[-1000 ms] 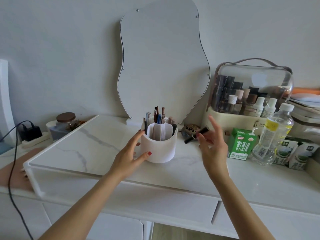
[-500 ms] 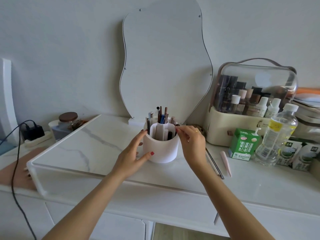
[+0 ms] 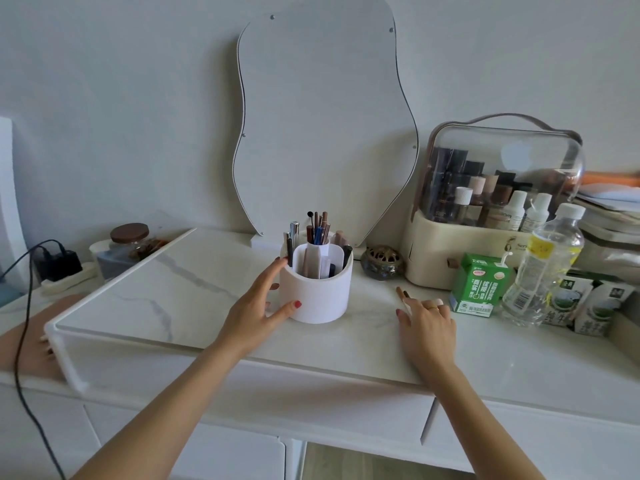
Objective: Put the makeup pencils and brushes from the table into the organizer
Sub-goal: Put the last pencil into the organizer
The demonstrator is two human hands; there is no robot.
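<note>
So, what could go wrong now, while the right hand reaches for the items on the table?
1. The right hand covers the thin items lying on the white marble table; one could roll away.
2. The green drink carton stands close beside that hand and could be knocked.
3. The white round organizer, steadied only by the left hand, is already crowded.

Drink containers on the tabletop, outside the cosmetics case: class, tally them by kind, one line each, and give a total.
green carton with a straw: 1
white-and-green cartons: 2
clear plastic bottle: 1
Total: 4
</note>
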